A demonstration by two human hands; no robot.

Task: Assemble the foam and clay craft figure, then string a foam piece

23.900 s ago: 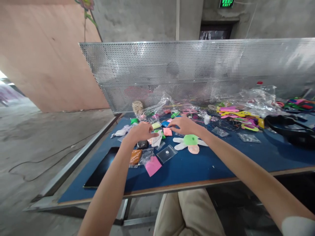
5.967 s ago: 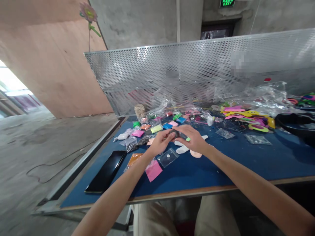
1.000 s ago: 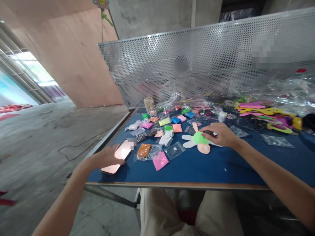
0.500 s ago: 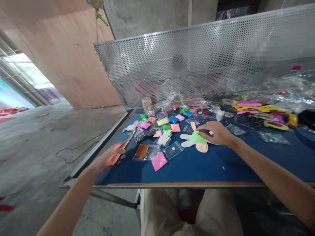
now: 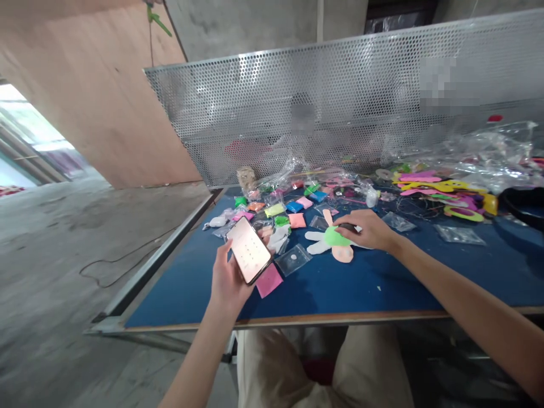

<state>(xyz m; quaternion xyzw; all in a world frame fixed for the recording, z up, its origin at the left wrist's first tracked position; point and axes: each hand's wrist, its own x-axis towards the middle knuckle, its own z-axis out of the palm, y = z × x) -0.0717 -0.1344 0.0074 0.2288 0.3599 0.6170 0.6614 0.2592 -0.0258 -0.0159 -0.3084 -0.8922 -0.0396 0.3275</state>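
Observation:
A smartphone (image 5: 250,249) with a lit, pale screen rests in my left hand (image 5: 229,275), its screen facing up at me. My left fingers wrap round its edges, above the pink packet (image 5: 269,280). On the blue tabletop lies a flat flower-like shape with a green middle (image 5: 335,236), white and peach lobes around it. My right hand (image 5: 369,228) grips a small dark rounded object (image 5: 347,227) over the green middle. I cannot make out exactly what that object is. Part of the shape is hidden under this hand.
Several coloured clay packets (image 5: 296,220) lie behind the phone. A clear bag (image 5: 293,259) with a white disc lies between the hands. Pink and yellow cutouts (image 5: 442,187) pile up at right, by clear plastic. A perforated metal panel (image 5: 272,107) stands along the back.
My left hand has swung right and turned the phone from edge-on to screen up, now over the packets. My right hand stays on the green shape. The view has shifted slightly.

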